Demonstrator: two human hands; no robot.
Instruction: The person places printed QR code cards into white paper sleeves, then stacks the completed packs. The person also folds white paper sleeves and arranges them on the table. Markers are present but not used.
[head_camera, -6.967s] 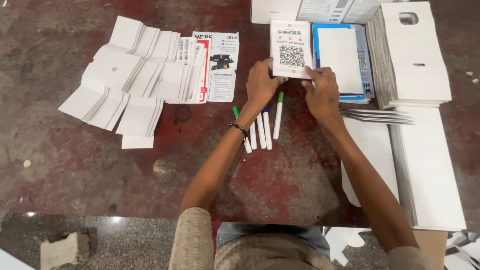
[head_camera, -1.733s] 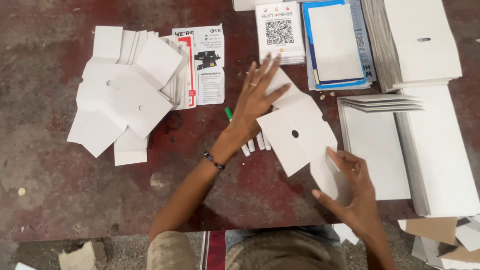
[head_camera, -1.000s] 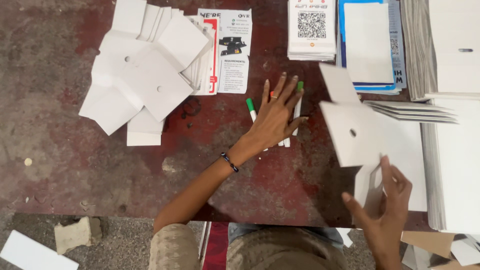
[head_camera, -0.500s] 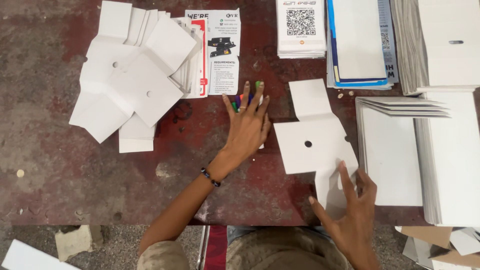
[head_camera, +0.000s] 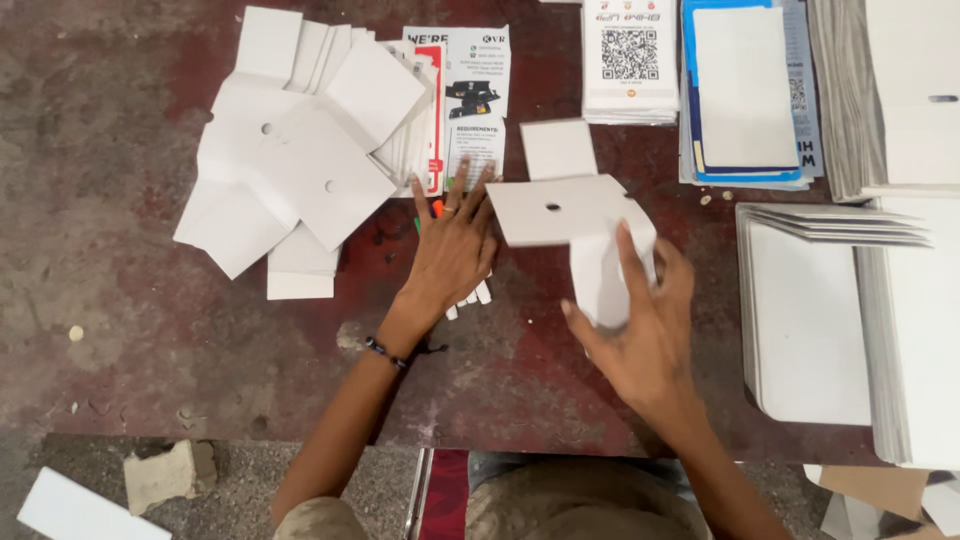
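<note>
Since a moment ago the right hand (head_camera: 640, 330) has lifted the white card (head_camera: 575, 215) with the small hole and carried it leftward, so its upper edge now sits close by the left hand (head_camera: 452, 250). The right hand grips the card's lower flap, fingers folded round it. The left hand lies flat and spread on the desk (head_camera: 120, 300), covering a few markers (head_camera: 470, 297) whose ends poke out beneath it. Just above the fingers lies a printed leaflet (head_camera: 470, 100). A heap of white cards (head_camera: 300, 150) sits to the left, stacked sheets (head_camera: 850, 320) to the right. Bare desk opens toward the near edge.
</note>
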